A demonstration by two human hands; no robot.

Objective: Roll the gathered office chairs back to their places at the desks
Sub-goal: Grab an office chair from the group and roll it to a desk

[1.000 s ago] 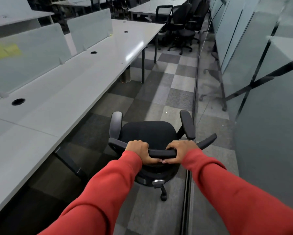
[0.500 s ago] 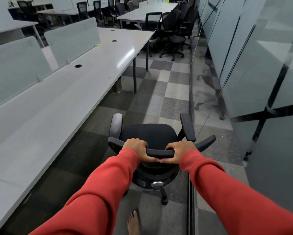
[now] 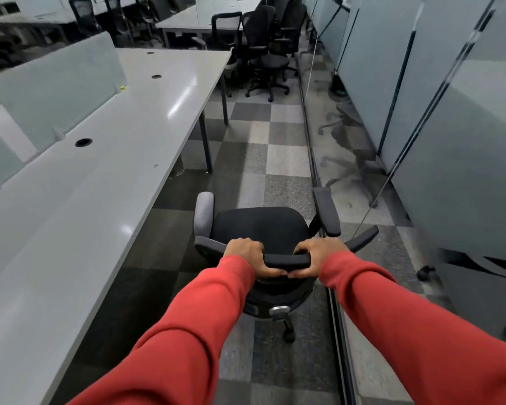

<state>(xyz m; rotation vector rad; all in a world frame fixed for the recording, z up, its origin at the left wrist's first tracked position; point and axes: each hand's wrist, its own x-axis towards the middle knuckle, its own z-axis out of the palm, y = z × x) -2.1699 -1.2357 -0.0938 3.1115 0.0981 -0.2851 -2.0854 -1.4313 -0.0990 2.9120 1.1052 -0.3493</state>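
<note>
Reaching forward in red sleeves (image 3: 187,331). Clasping the office chair (image 3: 260,226) by the top rail of its backrest (image 3: 287,260): left grip (image 3: 246,254) clenched round the rail, fingers over and thumb under; right grip (image 3: 319,255) clenched round it likewise, thumbs nearly meeting at mid-rail. Standing on the checkered carpet (image 3: 281,159) in the aisle, between the long white bench (image 3: 114,159) on the left and the glass partition (image 3: 392,83) on the right, nearer the partition's floor track. Facing away, seat toward the far end of the aisle. Rail lying crosswise, both armrests (image 3: 204,213) running lengthwise, in line with the bench edge. One caster (image 3: 289,336) showing beneath the seat. Farther on, past the bench end, a cluster of black chairs (image 3: 263,59) beside a second bench (image 3: 205,19).
</note>
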